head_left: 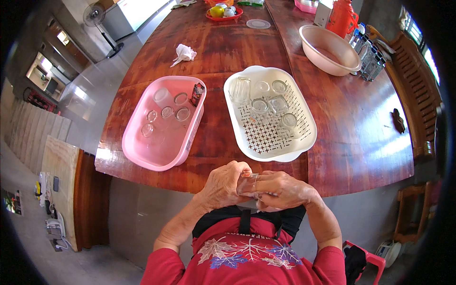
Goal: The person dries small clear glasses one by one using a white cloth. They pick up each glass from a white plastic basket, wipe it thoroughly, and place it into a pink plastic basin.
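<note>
At the near edge of the table, we hold a clear glass; left hand fingers curled round it, right hand fingers bent against it. White basket just beyond; pink basin left.

Daylight, fairly bright. Window at upper right nearly washed out. Broad pale glare across right side of table; white glint at its left corner. Floor shiny, streaked with reflections. Bench darker. Strong fisheye bend: table edges bow, black rim swallows corners. Pink tub reasonably sharp; transparent glass hard to outline. Far background soft.
</note>
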A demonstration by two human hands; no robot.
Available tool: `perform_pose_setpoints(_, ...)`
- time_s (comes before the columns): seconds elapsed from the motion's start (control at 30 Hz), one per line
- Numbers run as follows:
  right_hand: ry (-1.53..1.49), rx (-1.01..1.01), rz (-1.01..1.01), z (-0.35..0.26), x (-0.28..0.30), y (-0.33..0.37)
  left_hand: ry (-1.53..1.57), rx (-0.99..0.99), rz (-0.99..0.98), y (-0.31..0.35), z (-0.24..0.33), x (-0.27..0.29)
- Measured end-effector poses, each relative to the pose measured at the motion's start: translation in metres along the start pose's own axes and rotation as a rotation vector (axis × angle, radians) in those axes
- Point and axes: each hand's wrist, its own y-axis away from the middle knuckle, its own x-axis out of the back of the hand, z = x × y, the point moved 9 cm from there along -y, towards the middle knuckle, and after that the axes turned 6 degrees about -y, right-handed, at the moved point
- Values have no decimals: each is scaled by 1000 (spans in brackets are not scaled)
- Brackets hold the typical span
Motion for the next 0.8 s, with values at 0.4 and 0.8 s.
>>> perform_pose_setpoints(0.4, -314, 153, 707, -23, 35, 25, 1144, 386, 185, 7, -32, -8)
perform_pose_setpoints(0.8, -664, -168, 859, 29, 21, -5, 1179, 377, 343, 1, -16, -15)
